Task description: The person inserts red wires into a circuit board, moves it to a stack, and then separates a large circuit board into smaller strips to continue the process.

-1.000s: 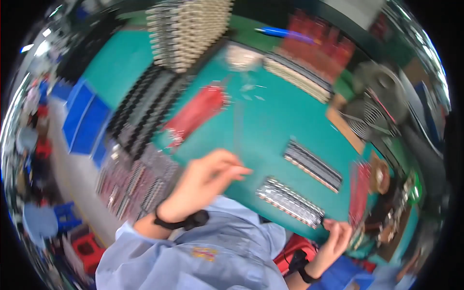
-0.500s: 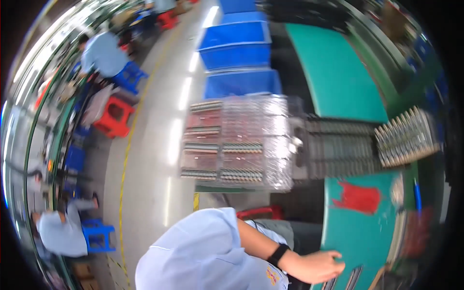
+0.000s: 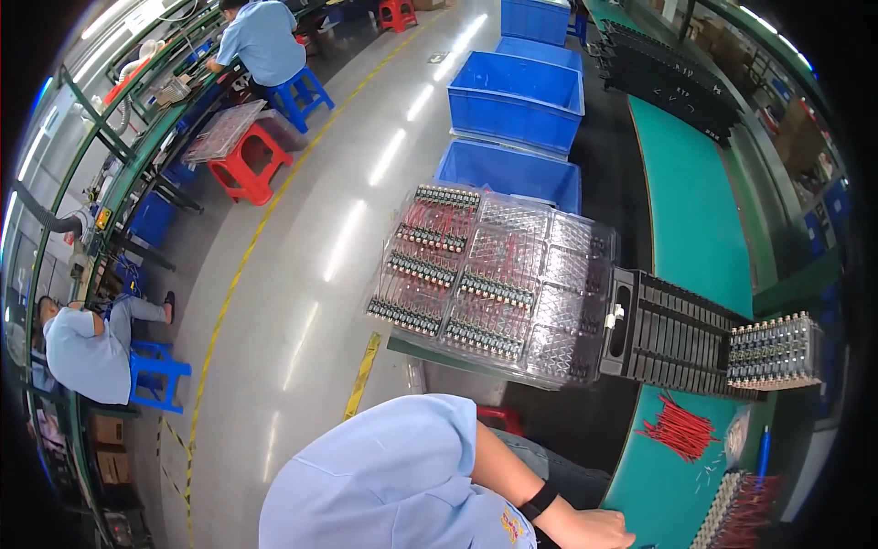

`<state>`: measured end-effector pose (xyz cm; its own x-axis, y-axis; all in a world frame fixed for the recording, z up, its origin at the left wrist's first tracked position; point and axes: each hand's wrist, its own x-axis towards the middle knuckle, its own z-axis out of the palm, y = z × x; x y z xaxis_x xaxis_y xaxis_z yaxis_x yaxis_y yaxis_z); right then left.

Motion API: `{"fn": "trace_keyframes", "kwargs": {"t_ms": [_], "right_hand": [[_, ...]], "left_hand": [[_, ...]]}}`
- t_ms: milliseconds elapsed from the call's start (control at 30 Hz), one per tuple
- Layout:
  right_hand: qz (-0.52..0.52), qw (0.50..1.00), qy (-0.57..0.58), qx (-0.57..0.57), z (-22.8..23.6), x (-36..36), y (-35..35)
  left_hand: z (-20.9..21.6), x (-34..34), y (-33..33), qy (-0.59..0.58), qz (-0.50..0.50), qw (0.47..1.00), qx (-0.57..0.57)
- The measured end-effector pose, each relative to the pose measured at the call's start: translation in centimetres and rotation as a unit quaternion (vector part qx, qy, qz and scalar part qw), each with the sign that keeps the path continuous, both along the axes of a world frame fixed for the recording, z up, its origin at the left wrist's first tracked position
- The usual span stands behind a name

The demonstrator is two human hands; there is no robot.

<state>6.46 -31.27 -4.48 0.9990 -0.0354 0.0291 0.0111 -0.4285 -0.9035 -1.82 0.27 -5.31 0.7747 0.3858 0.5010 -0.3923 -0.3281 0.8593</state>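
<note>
My left hand (image 3: 593, 529), with a black band on the wrist, rests by the near edge of the green bench mat (image 3: 660, 489). Its fingers look curled, and the frame's lower edge cuts them off, so anything in them is hidden. My right hand does not show. Beyond my left hand lies a pile of short red wires (image 3: 679, 428). Right of it, a row of small parts with red wires (image 3: 732, 512) stands near a blue pen (image 3: 765, 450). A block of metal-tipped parts (image 3: 774, 351) sits at the end of a black slotted rack (image 3: 681, 329).
Clear plastic compartment trays (image 3: 572, 302), several pockets filled with small boards and red wires, stand left of the rack. Behind them are blue bins (image 3: 517, 96). Black panels (image 3: 672, 78) stand at the far bench end. Two seated people (image 3: 261, 46) work across the aisle, near a red stool (image 3: 249, 165).
The view has swung, and the trays, bins and bench sit further right and lower. My left hand has slipped toward the lower edge. The blur has cleared.
</note>
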Motion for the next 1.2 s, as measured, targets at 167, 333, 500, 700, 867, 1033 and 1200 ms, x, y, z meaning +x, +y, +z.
{"fn": "trace_keyframes", "kwargs": {"t_ms": [167, 333, 500, 700, 867, 1033, 1200], "right_hand": [[-0.055, 0.998, -0.023, -0.018, 3.5, -3.8, 4.6], [-0.014, 0.948, -0.222, -0.226, 3.9, -5.1, 5.3], [-0.013, 0.979, -0.148, -0.141, 2.9, -5.4, 6.2], [-0.046, 0.996, -0.054, 0.056, 2.5, -4.9, 6.3], [-0.034, 0.989, -0.027, 0.138, 4.8, -5.7, 7.3], [-0.007, 0.973, 0.050, 0.227, 6.1, -4.1, 7.4], [0.054, 0.985, 0.028, 0.161, 4.8, -2.5, 10.0]], "left_hand": [[0.4, -0.5, 2.1, 0.040, 0.033, 0.998, 0.036], [0.6, -1.3, 4.0, 0.042, 0.116, 0.985, 0.122], [1.0, -1.2, 5.0, 0.111, 0.072, 0.983, 0.131], [4.9, -0.6, 5.5, 0.201, -0.036, 0.975, 0.087], [6.8, 1.7, 4.7, 0.227, -0.179, 0.954, 0.081], [7.0, 3.5, 4.4, 0.261, -0.235, 0.936, 0.037], [6.5, 4.9, 1.9, 0.280, -0.245, 0.927, 0.043]]}}
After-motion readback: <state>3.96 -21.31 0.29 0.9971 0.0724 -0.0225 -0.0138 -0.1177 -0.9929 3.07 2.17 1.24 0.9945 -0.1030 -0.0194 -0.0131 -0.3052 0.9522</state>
